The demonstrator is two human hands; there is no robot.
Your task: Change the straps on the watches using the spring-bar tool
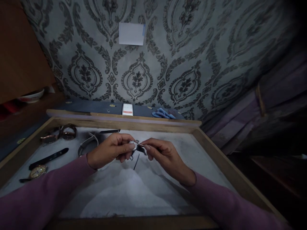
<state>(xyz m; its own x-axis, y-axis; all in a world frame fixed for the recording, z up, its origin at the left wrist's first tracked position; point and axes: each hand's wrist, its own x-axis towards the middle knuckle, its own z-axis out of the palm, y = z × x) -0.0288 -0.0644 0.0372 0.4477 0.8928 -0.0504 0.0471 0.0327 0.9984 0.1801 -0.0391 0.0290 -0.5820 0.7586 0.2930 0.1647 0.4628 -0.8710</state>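
Wall: seen from the head view, scroll-patterned wallpaper (136, 78) rises behind a shallow wooden tray (217, 155), whose raised rim probably keeps small parts from rolling off.
Wristwatch: the silver-cased wristwatch (133, 145) is held above the tray's floor, between both hands, likely for better sight and finger room; its dark strap (142, 150) hangs beneath.
Left hand (116, 149): pinches the case between thumb and fingers, apparently to steady it.
Right hand (166, 155): thumb and forefinger grip a slim piece (141, 145) pointing at the case; whether they touch, I cannot tell.
Thin dark rod (136, 162): lies below the hands, seemingly within easy reach.
Tray's left side: a gold-toned watch (37, 171) and a brown-toned watch (68, 131) lie there, perhaps leaving the middle free.
Hidden: fingers cover part of the dial; the left sleeve (59, 180) crosses the tray; the far right is too dark to read.
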